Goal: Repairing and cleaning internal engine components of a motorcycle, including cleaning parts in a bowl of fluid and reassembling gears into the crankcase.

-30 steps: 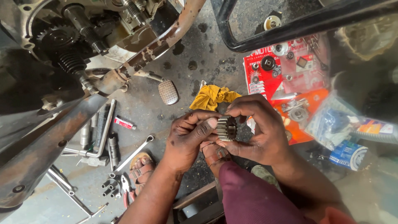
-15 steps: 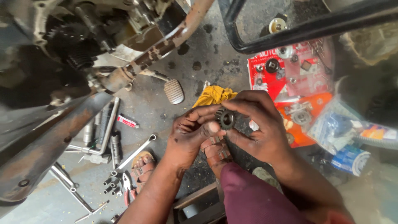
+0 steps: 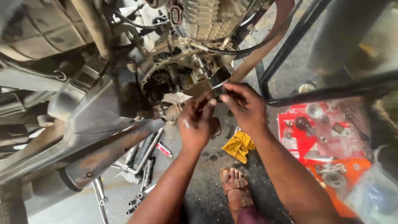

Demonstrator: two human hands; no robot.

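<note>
I see my right hand point(image 3: 245, 105) closed around a small dark metal gear with fine teeth point(image 3: 218, 88); the thumb and first fingers pinch it from the sides, so the hand is clamped on the part and not open. My left hand point(image 3: 195, 122) is just beside it, fingertips touching the lower edge of the same gear, fingers bent together. I cannot tell if this hand really grips or only steadies. I think both hands hold the part like this to keep it straight in front of the open engine case of the motorcycle point(image 3: 174, 79), because the gear is right at the mouth of this opening, where other black gears and a shaft show.

Below the hands is the dirty, oil-stained concrete floor point(image 3: 207, 195). A crumpled yellow cloth point(image 3: 239, 145) lies on it under my right forearm, near my foot in a brown strap sandal point(image 3: 236, 188). Toward the left side of the floor, under the rusty grey exhaust pipe point(image 3: 103, 153), several steel spanners and sockets point(image 3: 143, 159) lie spread, probably kept there within reach. At the right edge, a red printed cardboard sheet point(image 3: 298, 137) carries small round metal parts, beside an orange sheet with more pieces. A black tube frame point(image 3: 327, 93) crosses above them.
</note>
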